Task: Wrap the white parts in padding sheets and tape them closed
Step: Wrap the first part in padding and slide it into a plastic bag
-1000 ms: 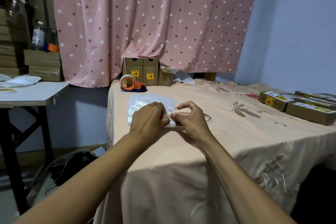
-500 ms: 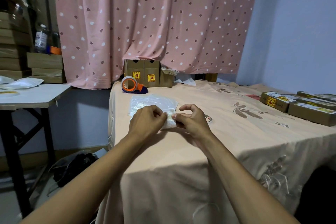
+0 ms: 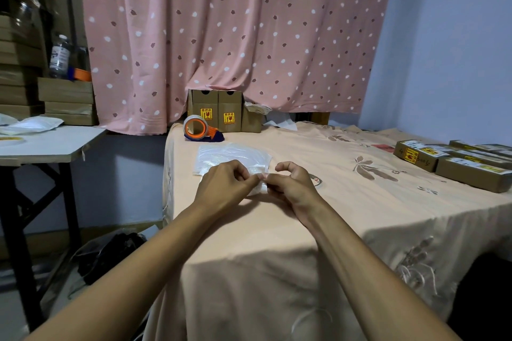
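Not much I can actually read from here — my two upright cardboard boxes (image 3: 217, 111) by the curtain have yellow stickers (image 3: 206, 114) with red Chinese characters too small to make out, and the flat boxes (image 3: 415, 153) on my right carry similar unreadable yellow labels.

A pink dotted curtain (image 3: 235, 36) hangs beside a pale blue wall (image 3: 448, 44), behind a peach-clothed table (image 3: 346, 202).

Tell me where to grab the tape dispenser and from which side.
Probably take the tape dispenser by its dark blue handle at the right end, coming from above and the right. The orange roll stands upright on edge at the left, so the handle is the low, narrow part that fingers can close around. Nothing crowds that side.
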